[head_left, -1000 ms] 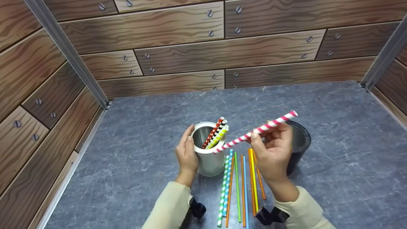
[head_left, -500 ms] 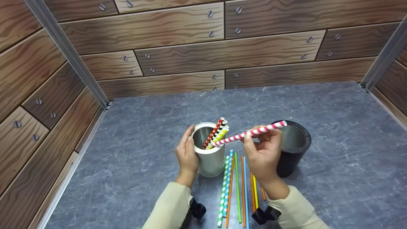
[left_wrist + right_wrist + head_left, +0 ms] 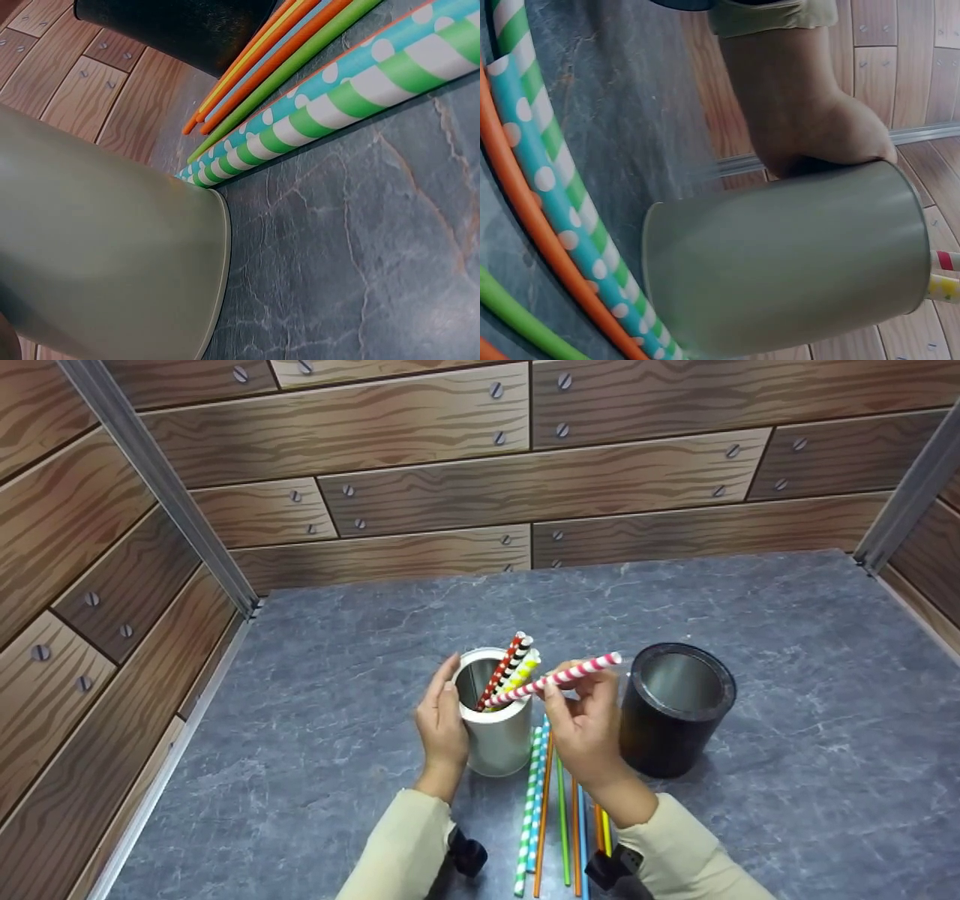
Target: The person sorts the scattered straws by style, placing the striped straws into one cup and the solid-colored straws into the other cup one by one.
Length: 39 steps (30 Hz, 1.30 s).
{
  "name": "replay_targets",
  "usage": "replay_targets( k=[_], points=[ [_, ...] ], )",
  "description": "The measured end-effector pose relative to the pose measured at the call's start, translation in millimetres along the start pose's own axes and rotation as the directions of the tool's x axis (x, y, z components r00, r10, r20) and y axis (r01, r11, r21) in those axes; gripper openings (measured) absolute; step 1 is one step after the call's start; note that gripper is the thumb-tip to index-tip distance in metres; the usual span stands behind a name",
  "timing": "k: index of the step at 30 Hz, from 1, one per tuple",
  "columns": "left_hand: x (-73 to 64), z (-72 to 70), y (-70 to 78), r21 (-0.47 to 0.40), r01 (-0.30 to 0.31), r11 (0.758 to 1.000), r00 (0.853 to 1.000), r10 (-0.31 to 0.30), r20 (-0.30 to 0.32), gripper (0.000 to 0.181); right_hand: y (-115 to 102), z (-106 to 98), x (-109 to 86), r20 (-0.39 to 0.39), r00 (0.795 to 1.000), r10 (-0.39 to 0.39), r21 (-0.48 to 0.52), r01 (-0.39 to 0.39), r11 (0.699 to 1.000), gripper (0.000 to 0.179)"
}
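My left hand (image 3: 442,727) holds a grey-green metal tumbler (image 3: 501,746) by its left side, thumb at the rim. The tumbler stands upright on the table. A red dotted straw (image 3: 501,671), a black-and-white straw (image 3: 517,655) and a yellow-and-white straw (image 3: 523,673) lean inside it. My right hand (image 3: 589,735) pinches a pink-and-white striped straw (image 3: 521,691), its lower end over the tumbler's mouth. In the right wrist view the left hand (image 3: 817,127) lies against the side of the tumbler (image 3: 787,262); the pinched straw is out of sight there.
A black tumbler (image 3: 660,742) stands right of my right hand. Loose straws lie in front: a green-and-white striped straw (image 3: 527,817), a blue dotted straw (image 3: 300,97), and several thin orange, green, blue and yellow ones, partly under the right wrist. Wood-patterned walls (image 3: 420,487) enclose the table.
My right hand has moved left with the pink-and-white straw, bringing its lower end from outside the tumbler's rim to over the mouth. The black tumbler is now uncovered. My left hand has stayed put.
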<state>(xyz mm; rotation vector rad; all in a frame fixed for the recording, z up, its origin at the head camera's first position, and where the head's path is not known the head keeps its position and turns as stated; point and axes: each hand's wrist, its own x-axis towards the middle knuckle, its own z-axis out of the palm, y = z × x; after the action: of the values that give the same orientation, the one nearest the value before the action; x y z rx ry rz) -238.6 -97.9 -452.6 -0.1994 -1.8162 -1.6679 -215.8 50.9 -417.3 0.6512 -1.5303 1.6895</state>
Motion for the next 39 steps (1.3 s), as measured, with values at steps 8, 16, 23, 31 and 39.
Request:
replay_targets(
  k=[8, 16, 23, 31, 39],
  points=[
    [0.7, -0.2, 0.0, 0.008, 0.002, 1.0, 1.0, -0.002, -0.008, 0.035, 4.3, 4.9, -3.7, 0.068, 0.994, 0.088, -0.127, -0.079, 0.989, 0.029],
    [1.3, 0.4, -1.7, 0.005, -0.014, 1.0, 1.0, 0.014, -0.025, 0.035, -0.1, 3.5, 2.6, 0.133, 0.972, 0.196, -0.259, -0.157, 0.953, 0.028],
    [0.3, 0.9, -1.9, 0.001, -0.017, 1.0, 1.0, 0.017, -0.024, 0.035, -2.3, 1.0, 5.9, 0.166, 0.961, 0.22, -0.274, -0.169, 0.947, 0.034],
    [-0.1, -0.4, -2.1, 0.015, -0.002, 1.0, 1.0, 0.002, -0.012, 0.036, -3.9, -0.1, 6.0, 0.189, 0.949, 0.252, -0.27, -0.196, 0.943, 0.035],
    [-1.4, -0.6, -1.0, 0.035, 0.017, 0.999, 1.0, -0.017, -0.003, 0.036, -4.4, -0.4, 4.7, 0.177, 0.948, 0.266, -0.276, -0.212, 0.937, 0.034]
  ],
)
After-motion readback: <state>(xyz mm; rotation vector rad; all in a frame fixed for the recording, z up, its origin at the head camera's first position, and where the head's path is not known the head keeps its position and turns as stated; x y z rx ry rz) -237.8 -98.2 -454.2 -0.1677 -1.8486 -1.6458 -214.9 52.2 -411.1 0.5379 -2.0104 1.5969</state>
